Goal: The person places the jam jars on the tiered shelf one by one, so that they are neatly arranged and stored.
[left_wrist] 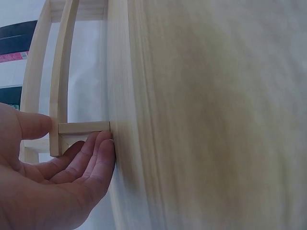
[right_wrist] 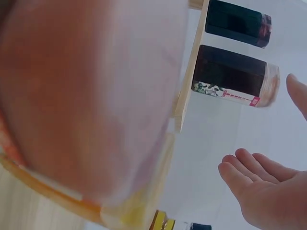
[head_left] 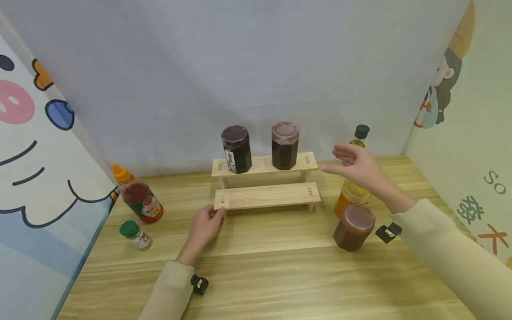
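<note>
My left hand grips the front left corner of a two-step wooden rack. In the left wrist view the thumb presses the edge of the lower board while the fingers curl round its short leg. Two dark jars, one with a white label and one with a pale lid, stand on the upper step. My right hand is raised off the rack's right end, fingers extended, thumb apart, nothing held. It partly hides a bottle with a black cap.
Below the right hand stand a yellow-topped jar and a brown jar, which looms close in the right wrist view. At left are a red sauce bottle and a green-capped shaker. A pale wall rises behind.
</note>
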Demonstrator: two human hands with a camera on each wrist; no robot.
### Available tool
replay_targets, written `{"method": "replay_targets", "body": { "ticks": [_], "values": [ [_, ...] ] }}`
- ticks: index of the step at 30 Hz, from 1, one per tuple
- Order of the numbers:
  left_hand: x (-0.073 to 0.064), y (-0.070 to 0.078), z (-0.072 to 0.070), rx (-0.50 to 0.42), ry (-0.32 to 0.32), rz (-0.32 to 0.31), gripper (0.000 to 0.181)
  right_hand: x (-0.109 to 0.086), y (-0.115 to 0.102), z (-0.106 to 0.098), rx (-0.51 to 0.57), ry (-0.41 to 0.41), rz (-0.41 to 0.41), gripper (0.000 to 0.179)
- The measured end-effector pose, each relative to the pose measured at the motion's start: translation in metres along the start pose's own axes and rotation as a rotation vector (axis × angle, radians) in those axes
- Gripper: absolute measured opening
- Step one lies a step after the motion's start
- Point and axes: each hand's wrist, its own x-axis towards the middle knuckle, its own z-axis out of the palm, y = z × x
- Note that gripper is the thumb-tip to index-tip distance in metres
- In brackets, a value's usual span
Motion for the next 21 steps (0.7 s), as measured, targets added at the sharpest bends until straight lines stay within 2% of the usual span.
{"method": "replay_targets", "body": {
  "ticks": [4, 14, 21],
  "values": [
    [0.000, 0.000, -0.001, 0.001, 0.004, 0.004, 0.030, -0.007, 0.007, -0.006, -0.030, -0.006, 0.027, 0.080],
    [-0.001, 0.000, -0.001, 0.014, 0.010, 0.004, 0.030, -0.022, 0.028, -0.014, -0.078, 0.005, 0.007, 0.084],
    [-0.001, -0.001, 0.000, 0.017, 0.011, 0.008, 0.030, -0.035, 0.047, -0.025, -0.064, 0.043, 0.055, 0.077]
  ]
}}
